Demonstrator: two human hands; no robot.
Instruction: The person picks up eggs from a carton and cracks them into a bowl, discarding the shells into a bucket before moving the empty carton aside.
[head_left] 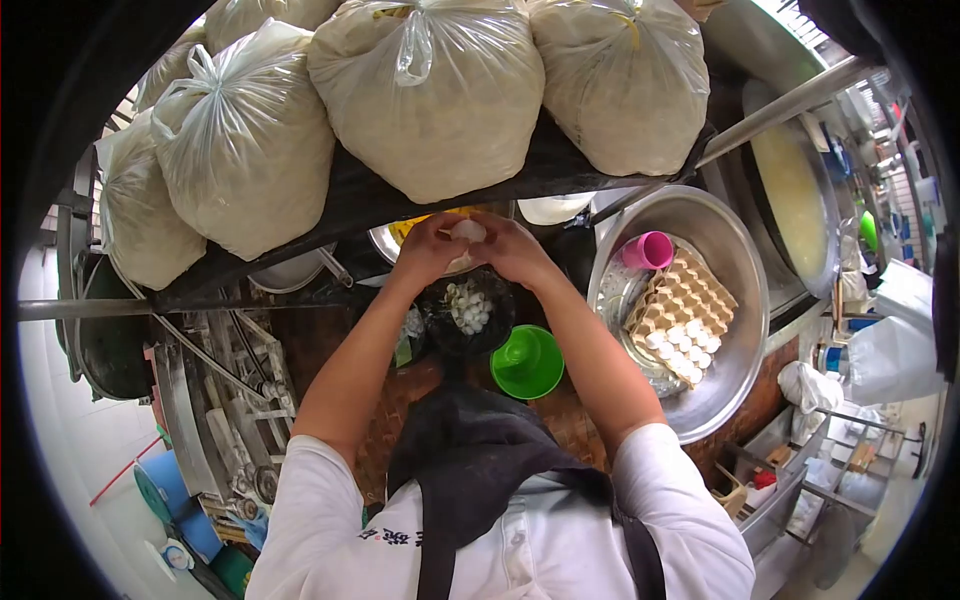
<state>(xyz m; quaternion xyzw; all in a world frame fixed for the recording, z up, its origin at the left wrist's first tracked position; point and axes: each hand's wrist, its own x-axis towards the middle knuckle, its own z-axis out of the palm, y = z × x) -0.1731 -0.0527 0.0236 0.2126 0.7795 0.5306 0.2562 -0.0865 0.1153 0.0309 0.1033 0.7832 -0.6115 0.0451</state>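
- Eggshell [468,231], white, sits between your two hands, pinched at the fingertips; you cannot tell from here whether it is whole or split.
- Your left hand [428,248] curls in on its left side, fingers bent nearly closed around it.
- Your right hand [505,247] mirrors that on the right side, fingers likewise bent in with little gap.
- Under your grip and showing to its left is a metal bowl [381,240] with yellow contents [403,230].
- Nearer your body than the grip, a black container [446,340] holds white shells [470,306].
- Nearer still, slightly right, stands a green bucket [526,362].
- Well right of your grip, a wide metal basin [745,370] holds egg trays [690,285], white eggs [686,348] at their near end, and a pink cup [650,250].
- Beyond your grip, tied plastic bags [430,100] sit in a row.
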